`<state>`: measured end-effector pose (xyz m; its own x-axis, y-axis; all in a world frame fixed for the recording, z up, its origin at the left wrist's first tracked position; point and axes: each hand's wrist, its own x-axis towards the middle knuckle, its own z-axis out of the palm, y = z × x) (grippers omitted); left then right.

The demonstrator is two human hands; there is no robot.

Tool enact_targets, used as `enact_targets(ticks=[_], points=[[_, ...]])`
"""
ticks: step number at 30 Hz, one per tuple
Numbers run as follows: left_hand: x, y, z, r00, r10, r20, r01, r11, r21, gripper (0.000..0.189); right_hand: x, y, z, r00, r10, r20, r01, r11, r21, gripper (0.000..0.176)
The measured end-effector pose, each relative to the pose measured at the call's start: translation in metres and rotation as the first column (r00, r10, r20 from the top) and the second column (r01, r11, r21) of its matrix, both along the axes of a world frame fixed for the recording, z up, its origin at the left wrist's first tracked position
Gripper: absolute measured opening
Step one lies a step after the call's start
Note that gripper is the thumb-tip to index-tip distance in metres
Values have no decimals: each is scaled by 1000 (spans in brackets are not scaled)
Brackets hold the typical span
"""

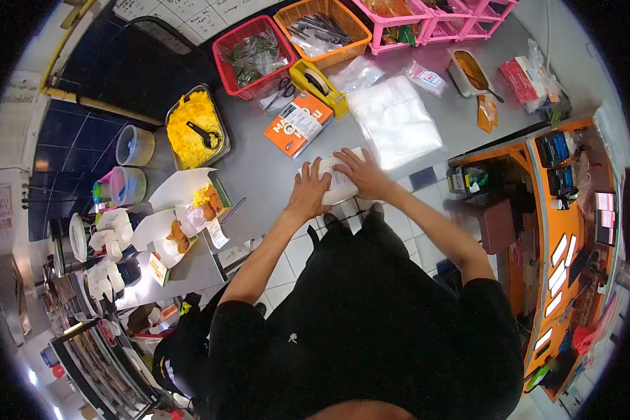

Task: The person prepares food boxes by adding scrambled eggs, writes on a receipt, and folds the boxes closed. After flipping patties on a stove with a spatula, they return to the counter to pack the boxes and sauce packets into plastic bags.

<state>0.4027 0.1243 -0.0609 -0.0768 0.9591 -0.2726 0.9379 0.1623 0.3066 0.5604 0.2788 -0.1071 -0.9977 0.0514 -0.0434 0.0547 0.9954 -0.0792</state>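
Both my hands are on a small white box (pixel 340 183) at the counter's front edge. My left hand (pixel 309 190) lies on its left side and my right hand (pixel 362 173) on its right side, with fingers bent over the top. Just beyond is an orange and white carton (pixel 299 124), beside a yellow tape dispenser (pixel 320 85). A stack of clear plastic bags (pixel 395 120) lies to the right of the carton. Two opened white food boxes (pixel 182 189) with fried pieces stand on the left.
A tray of yellow rice (pixel 190 127) with a black spoon is at the back left. Red (pixel 248 59) and orange (pixel 322 31) baskets line the back. A metal pan of sauce (pixel 470 72) stands at the right. Another person in black (pixel 178 350) is at the lower left.
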Motion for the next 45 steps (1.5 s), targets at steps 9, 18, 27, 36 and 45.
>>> enact_targets(ticks=[9, 18, 27, 36, 45], points=[[-3, -7, -3, 999, -5, -37, 13, 976, 219, 48, -7, 4, 32, 999, 40, -22, -44, 963, -267, 79], [-21, 141, -18, 456, 320, 830, -835, 476, 276, 22, 17, -36, 21, 911, -403, -89, 355, 875, -329, 67], [-60, 231, -34, -439, 458, 773, -844, 84, -530, 19, 18, -34, 18, 903, -421, -88, 354, 844, -403, 73], [-25, 218, 3, -360, 412, 837, -900, 84, -429, 20, 18, -26, 11, 918, -393, -63, 320, 824, -467, 81], [-6, 204, -146, -98, 833, 544, -991, -130, 21, 18, 21, -28, -30, 860, -460, -222, 263, 771, -580, 61]])
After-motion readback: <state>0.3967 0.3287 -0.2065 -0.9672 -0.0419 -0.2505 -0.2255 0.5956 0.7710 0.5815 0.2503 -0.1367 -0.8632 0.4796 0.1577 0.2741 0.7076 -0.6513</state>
